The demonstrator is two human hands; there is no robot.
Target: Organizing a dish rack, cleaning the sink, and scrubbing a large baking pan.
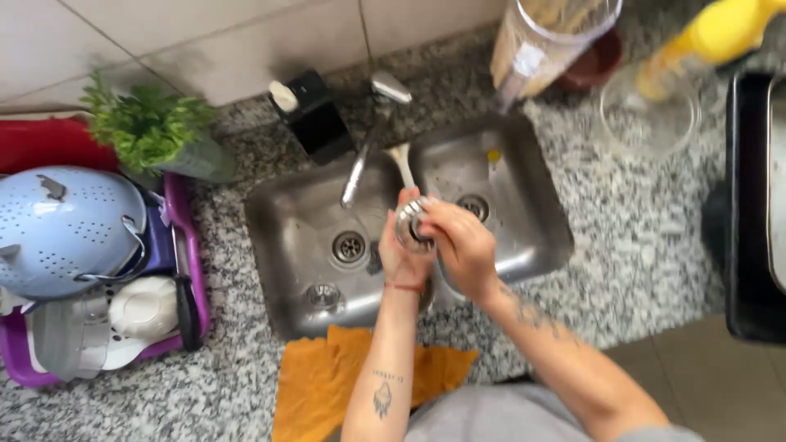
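Over the middle of a steel double sink [540, 213], both hands are wrapped round one small thing — a round metal sink strainer [407, 223], as far as I can tell. Left hand [401, 254] cups it from below and behind, fingers curled up around the rim, with a thin red band on that wrist. Right hand [458, 241] comes in from the right side and pinches the front edge of it, fingers closed on the metal. So both hands are clamped on the same piece, touching each other, right above the divider between the two basins.

Just behind the hands a wooden-looking spoon handle [401, 164] sticks up, and the tap [372, 131] angles down over the left basin. Left basin has its own drain [350, 245] and what looks like a second strainer [323, 296] lying near the front edge.

An orange cloth [327, 376] hangs over the front of the speckled granite bench [639, 245]. Off to the left sits a purple dish rack [184, 245] with a pale blue colander [65, 229] upside down on it, a green plant [147, 127] behind. Top right — a clear glass bowl [647, 119], a yellow bottle [712, 37] and a tall clear jar [548, 41], all well apart from the hands.
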